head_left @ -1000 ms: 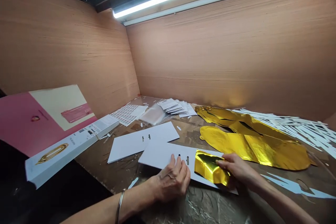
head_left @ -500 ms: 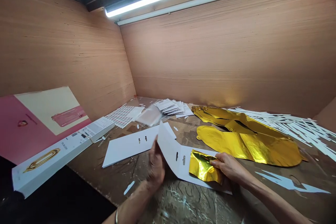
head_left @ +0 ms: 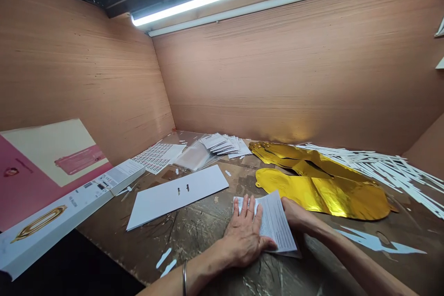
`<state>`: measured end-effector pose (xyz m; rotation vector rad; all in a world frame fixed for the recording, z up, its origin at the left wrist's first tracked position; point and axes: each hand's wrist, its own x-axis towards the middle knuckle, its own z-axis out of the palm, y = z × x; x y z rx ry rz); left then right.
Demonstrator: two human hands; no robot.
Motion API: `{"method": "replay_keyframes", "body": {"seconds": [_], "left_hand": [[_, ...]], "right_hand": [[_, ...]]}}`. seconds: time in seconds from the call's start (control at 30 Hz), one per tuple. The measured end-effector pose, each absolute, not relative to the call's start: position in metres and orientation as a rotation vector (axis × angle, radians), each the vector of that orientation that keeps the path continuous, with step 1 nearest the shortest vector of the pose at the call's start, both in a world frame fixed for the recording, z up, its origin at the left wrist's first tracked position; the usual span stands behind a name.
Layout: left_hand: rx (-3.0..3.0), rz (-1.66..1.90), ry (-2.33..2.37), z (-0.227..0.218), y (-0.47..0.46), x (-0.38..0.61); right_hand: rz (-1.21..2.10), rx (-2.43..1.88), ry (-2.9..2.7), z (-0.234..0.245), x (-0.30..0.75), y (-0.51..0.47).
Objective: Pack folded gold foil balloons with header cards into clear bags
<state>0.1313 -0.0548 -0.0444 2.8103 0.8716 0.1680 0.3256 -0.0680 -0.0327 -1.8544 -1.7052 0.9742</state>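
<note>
My left hand (head_left: 244, 233) lies flat with fingers spread, pressing on a printed white leaflet (head_left: 274, 222). My right hand (head_left: 294, 212) is at the leaflet's right edge, its fingers hidden behind the paper. Beneath the leaflet, the edge of a white card (head_left: 289, 253) shows. The small gold foil piece cannot be seen. To the left lies a white slotted card (head_left: 176, 196), out of reach of my fingers. Large gold foil balloons (head_left: 322, 192) lie just beyond my right hand.
The scarred brown tabletop (head_left: 194, 236) bears several white paper scraps. Further back are label sheets (head_left: 152, 157), plastic sleeves (head_left: 192, 157), and stacked cards (head_left: 222, 143). White strips (head_left: 381, 166) are heaped at right. A long box (head_left: 69, 208) and pink sheet (head_left: 34, 171) are at left.
The raised white card flap is down, and the gold foil piece is out of sight. A printed leaflet now lies under my hands. My left hand has come down flat on it.
</note>
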Motion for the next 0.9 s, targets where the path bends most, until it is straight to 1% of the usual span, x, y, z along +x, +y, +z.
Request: {"method": "replay_keyframes", "body": {"seconds": [0.07,0.13,0.17,0.23,0.3,0.37,0.43,0.5,0.57,0.67,0.73,0.83,0.9], "left_hand": [[2.881,0.088,0.878,-0.047,-0.056,0.134],[2.919,0.062,0.889,-0.049,-0.057,0.135],[2.932,0.053,0.896,-0.050,-0.057,0.135],[2.933,0.067,0.894,-0.052,-0.058,0.134],[2.876,0.156,0.859,-0.054,-0.056,0.134],[2.694,0.388,0.894,-0.056,-0.051,0.132],[2.323,0.716,1.092,-0.055,-0.043,0.131],[1.830,0.955,1.312,-0.051,-0.032,0.130],[1.380,0.967,1.384,-0.045,-0.023,0.129],[1.034,0.784,1.306,-0.033,-0.014,0.131],[0.993,0.726,1.247,-0.028,-0.012,0.134],[1.024,0.754,1.136,-0.025,-0.013,0.139],[1.058,0.787,0.974,-0.025,-0.017,0.141]], "right_hand": [[0.829,-1.967,-1.671,-0.022,0.335,-0.072],[0.553,-2.045,-1.613,-0.010,0.340,-0.077],[0.427,-2.011,-1.632,-0.005,0.339,-0.079],[0.335,-1.845,-1.800,-0.004,0.331,-0.083],[0.404,-1.704,-1.992,-0.011,0.320,-0.086],[0.486,-1.706,-2.053,-0.024,0.311,-0.088],[0.497,-1.729,-2.036,-0.036,0.308,-0.088],[0.530,-1.703,-2.015,-0.043,0.310,-0.087],[0.571,-1.676,-1.995,-0.046,0.312,-0.087],[0.606,-1.688,-1.966,-0.049,0.315,-0.087],[0.590,-1.741,-1.933,-0.049,0.319,-0.084],[0.508,-1.796,-1.854,-0.041,0.329,-0.077],[0.652,-1.736,-1.821,-0.033,0.335,-0.072]]}}
